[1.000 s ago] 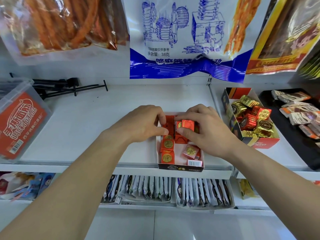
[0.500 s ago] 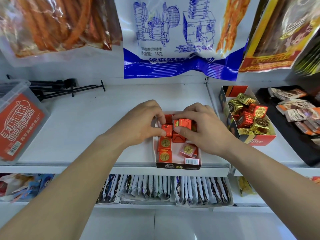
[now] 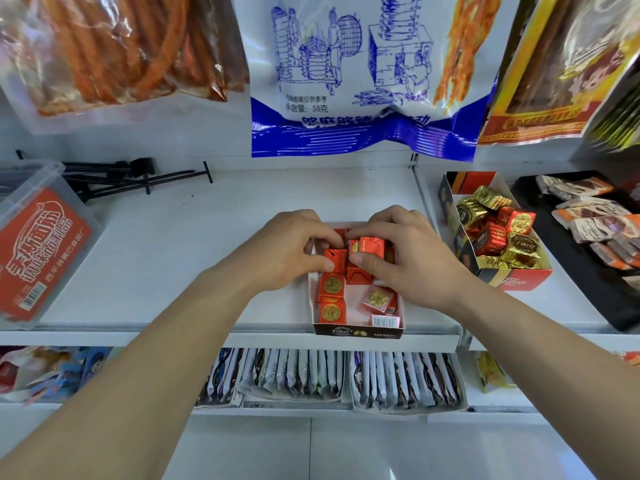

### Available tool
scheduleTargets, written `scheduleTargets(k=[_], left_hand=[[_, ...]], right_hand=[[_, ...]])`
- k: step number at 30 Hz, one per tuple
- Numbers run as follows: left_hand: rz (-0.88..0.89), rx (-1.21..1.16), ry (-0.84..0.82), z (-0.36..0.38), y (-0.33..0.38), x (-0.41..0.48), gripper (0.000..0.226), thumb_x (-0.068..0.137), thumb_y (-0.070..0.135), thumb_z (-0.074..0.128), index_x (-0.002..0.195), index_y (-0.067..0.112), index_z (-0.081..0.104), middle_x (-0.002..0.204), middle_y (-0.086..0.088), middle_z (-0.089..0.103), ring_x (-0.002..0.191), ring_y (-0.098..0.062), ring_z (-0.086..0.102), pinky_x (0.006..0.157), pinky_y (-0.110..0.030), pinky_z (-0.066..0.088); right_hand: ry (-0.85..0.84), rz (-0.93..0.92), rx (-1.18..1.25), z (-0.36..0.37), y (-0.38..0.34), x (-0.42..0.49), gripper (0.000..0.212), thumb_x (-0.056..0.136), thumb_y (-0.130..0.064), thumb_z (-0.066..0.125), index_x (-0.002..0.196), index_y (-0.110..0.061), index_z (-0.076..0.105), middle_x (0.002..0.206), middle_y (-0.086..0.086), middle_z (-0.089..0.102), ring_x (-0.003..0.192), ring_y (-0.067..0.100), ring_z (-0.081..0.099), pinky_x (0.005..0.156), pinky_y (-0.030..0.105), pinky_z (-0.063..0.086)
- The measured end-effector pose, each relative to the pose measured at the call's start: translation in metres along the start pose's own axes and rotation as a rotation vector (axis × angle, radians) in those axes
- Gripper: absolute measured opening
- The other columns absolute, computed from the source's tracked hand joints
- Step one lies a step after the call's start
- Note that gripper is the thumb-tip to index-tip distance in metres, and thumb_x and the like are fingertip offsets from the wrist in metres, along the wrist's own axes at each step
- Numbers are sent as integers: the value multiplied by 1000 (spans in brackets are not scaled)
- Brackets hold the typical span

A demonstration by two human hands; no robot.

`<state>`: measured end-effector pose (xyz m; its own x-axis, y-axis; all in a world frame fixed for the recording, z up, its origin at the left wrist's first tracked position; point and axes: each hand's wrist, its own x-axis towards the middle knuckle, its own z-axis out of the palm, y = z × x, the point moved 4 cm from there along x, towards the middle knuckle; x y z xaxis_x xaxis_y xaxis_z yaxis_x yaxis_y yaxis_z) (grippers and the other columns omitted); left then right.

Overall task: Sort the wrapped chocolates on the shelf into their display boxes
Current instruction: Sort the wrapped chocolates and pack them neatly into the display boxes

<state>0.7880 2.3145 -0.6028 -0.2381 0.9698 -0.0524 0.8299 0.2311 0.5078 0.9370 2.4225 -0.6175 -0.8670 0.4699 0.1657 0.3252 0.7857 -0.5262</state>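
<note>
Left hand [image 3: 291, 249] pinches a red foil-wrapped square chocolate [image 3: 335, 259], right hand [image 3: 412, 258] grips a second red foil square [image 3: 373, 244] right beside it, both over the small open cardboard display box [image 3: 358, 331] (a few more red squares [image 3: 331, 299] sit just nearer than the thumbs).

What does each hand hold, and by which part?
Left hand pinches one red chocolate, right hand a second red chocolate, each by near and far sides.

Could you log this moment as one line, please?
left hand pinches left red chocolate | right hand pinches right red chocolate | inside display box
</note>
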Motion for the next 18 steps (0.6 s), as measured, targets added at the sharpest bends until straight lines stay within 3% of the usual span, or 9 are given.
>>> scheduleTargets(k=[4, 7, 14, 16, 18], left_hand=[[-40, -152, 102, -2, -1, -4, 19, 82, 22, 78, 95, 34, 71, 95, 12, 63, 85, -6, 57, 73, -15, 44], [-76, -275, 176, -6, -3, -8, 19, 81, 20, 79, 94, 32, 71, 92, 15, 69, 82, -1, 60, 71, -10, 45], [-76, -560, 247, -12, 7, -13, 24, 75, 6, 82, 88, 21, 69, 86, 6, 74, 80, -7, 70, 78, -21, 56], [-100, -559, 216, -10, 4, -15, 22, 79, 9, 79, 92, 24, 71, 92, 8, 74, 85, -8, 70, 81, -24, 55], [-117, -381, 152, -8, 0, -16, 17, 85, 19, 74, 95, 32, 71, 100, 14, 69, 94, -8, 64, 87, -29, 52]], right_hand=[[-3, 9, -9, 0, 0, 0, 38, 89, -51, 59, 126, -44, 60, 118, -10, 48, 115, 14, 39, 99, 33, 36], [44, -15, -16, -2, -5, 0, 37, 90, -48, 58, 127, -46, 60, 114, -11, 49, 112, 15, 41, 97, 33, 36], [82, -43, 130, -5, -18, 5, 16, 93, -38, 61, 107, -34, 67, 102, -14, 57, 102, 13, 48, 86, 29, 38], [91, -31, 160, -10, -16, 3, 6, 92, -33, 64, 98, -32, 65, 96, -15, 56, 98, 12, 48, 82, 26, 35], [90, 0, 156, -15, -11, 1, 1, 92, -34, 64, 92, -33, 63, 97, -15, 55, 100, 13, 49, 82, 27, 36]])
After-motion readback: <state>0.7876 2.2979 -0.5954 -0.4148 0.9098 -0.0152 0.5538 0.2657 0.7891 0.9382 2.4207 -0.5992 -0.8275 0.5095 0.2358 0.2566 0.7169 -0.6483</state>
